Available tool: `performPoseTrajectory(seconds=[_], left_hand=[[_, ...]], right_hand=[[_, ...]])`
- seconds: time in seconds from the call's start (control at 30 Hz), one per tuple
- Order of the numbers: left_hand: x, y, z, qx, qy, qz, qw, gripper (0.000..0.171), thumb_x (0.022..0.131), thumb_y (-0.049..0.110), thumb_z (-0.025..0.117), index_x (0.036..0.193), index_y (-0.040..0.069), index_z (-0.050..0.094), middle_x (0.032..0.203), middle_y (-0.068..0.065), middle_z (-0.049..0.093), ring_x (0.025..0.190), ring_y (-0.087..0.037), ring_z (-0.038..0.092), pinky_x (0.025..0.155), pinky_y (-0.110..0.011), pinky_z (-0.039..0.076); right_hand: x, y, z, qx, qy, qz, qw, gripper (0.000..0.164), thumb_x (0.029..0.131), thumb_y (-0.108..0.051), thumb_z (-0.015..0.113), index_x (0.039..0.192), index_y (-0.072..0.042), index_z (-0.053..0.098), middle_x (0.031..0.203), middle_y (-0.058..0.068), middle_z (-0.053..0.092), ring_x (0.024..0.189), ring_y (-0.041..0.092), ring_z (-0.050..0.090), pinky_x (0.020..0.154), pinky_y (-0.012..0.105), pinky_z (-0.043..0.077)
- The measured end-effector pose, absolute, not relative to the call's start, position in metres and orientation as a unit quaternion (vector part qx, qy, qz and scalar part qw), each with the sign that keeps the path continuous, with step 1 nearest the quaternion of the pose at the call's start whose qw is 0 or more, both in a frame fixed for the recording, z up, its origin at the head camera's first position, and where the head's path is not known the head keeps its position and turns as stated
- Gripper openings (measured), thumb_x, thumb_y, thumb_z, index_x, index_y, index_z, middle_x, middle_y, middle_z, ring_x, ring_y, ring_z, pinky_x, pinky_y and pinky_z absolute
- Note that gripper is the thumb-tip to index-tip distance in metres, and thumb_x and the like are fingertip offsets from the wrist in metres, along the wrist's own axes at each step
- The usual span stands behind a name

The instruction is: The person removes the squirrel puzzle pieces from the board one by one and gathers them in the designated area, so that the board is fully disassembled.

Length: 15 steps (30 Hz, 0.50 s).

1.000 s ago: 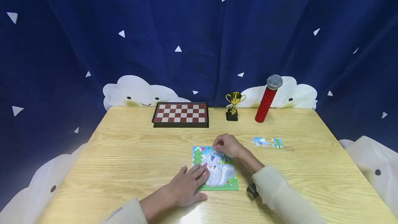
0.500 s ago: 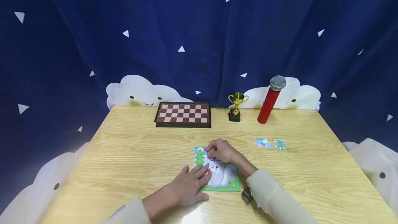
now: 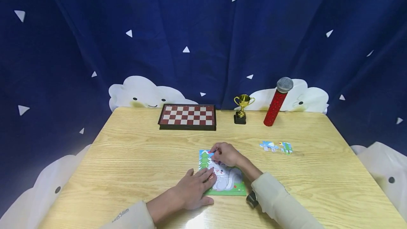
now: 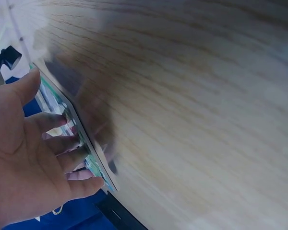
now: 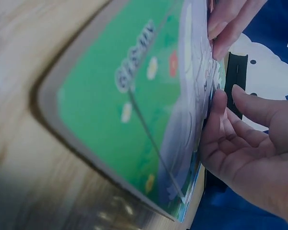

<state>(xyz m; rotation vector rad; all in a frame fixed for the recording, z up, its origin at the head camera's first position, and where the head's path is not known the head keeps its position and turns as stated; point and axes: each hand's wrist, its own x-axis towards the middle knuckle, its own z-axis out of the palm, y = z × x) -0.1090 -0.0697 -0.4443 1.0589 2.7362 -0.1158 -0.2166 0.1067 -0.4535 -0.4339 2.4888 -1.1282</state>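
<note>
A jigsaw puzzle (image 3: 236,186) of a grey squirrel with a green tree lies near the table's front. Spread over its left side, my left hand (image 3: 194,190) rests with fingers extended, the thumb on the table below. My right hand (image 3: 226,154) is at the puzzle's upper part, fingers bent and covering some of the picture. In the right wrist view, the index finger of the right hand (image 5: 249,139) reaches the puzzle face (image 5: 101,110), with the thumb close by. Whether a piece is between them is hidden. The left wrist view has the left hand (image 4: 38,163) over the puzzle's edge.
Two loose clusters of puzzle pieces, a blue-and-white one (image 3: 268,146) and a green tree one (image 3: 287,147), lie to the right. Along the back stand a checkered board box (image 3: 187,116), a gold trophy (image 3: 242,107) and a red microphone (image 3: 275,107).
My right hand has moved left and slightly nearer along the puzzle's top, uncovering its upper right edge, then stayed there. The left hand keeps its place. The head view has shifted slightly.
</note>
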Motion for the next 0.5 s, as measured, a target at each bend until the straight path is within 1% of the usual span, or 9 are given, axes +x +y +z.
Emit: performPoseTrajectory(seconds=[0.17, 0.23, 0.37, 0.43, 0.5], left_hand=[[-0.1093, -0.0696, -0.4456, 0.357, 0.928, -0.038, 0.1, 0.072, 0.092, 0.062, 0.039, 0.149, 0.02, 0.031, 0.157, -0.001, 0.025, 0.143, -0.019, 0.029, 0.108, -0.051, 0.035], [-0.1096, -0.0696, -0.4465, 0.357, 0.928, -0.037, 0.099, 0.072, 0.092, 0.062, 0.039, 0.149, 0.02, 0.031, 0.157, -0.001, 0.025, 0.144, -0.019, 0.029, 0.108, -0.051, 0.035], [-0.1103, -0.0694, -0.448, 0.356, 0.929, -0.034, 0.097, 0.072, 0.091, 0.062, 0.04, 0.149, 0.02, 0.031, 0.157, -0.001, 0.026, 0.144, -0.019, 0.029, 0.108, -0.051, 0.035], [-0.1102, -0.0694, -0.4482, 0.357, 0.929, -0.034, 0.095, 0.072, 0.091, 0.062, 0.04, 0.149, 0.02, 0.032, 0.157, -0.001, 0.026, 0.143, -0.019, 0.03, 0.108, -0.05, 0.036], [-0.11, -0.0694, -0.4479, 0.356, 0.929, -0.035, 0.095, 0.072, 0.091, 0.062, 0.04, 0.149, 0.02, 0.032, 0.157, -0.001, 0.026, 0.144, -0.019, 0.029, 0.108, -0.05, 0.036]], right_hand=[[-0.2178, 0.1062, -0.4545, -0.148, 0.891, -0.392, 0.176, 0.009, 0.089, -0.007, 0.063, 0.097, -0.004, 0.065, 0.069, 0.006, 0.064, 0.058, 0.013, 0.057, 0.049, 0.021, 0.044], [-0.2184, 0.1063, -0.4547, -0.155, 0.897, -0.382, 0.161, 0.007, 0.088, -0.008, 0.063, 0.095, -0.006, 0.066, 0.068, 0.005, 0.063, 0.057, 0.012, 0.056, 0.049, 0.02, 0.043], [-0.2204, 0.1068, -0.4542, -0.173, 0.907, -0.363, 0.125, 0.004, 0.087, -0.01, 0.065, 0.09, -0.007, 0.067, 0.068, 0.0, 0.059, 0.058, 0.01, 0.051, 0.052, 0.019, 0.041], [-0.2223, 0.1066, -0.4541, -0.177, 0.905, -0.368, 0.122, 0.004, 0.088, -0.009, 0.064, 0.089, -0.006, 0.067, 0.069, 0.0, 0.06, 0.06, 0.01, 0.053, 0.054, 0.019, 0.042], [-0.2241, 0.106, -0.4535, -0.177, 0.897, -0.383, 0.13, 0.003, 0.088, -0.006, 0.063, 0.089, -0.005, 0.066, 0.071, 0.002, 0.063, 0.062, 0.011, 0.057, 0.056, 0.02, 0.046]])
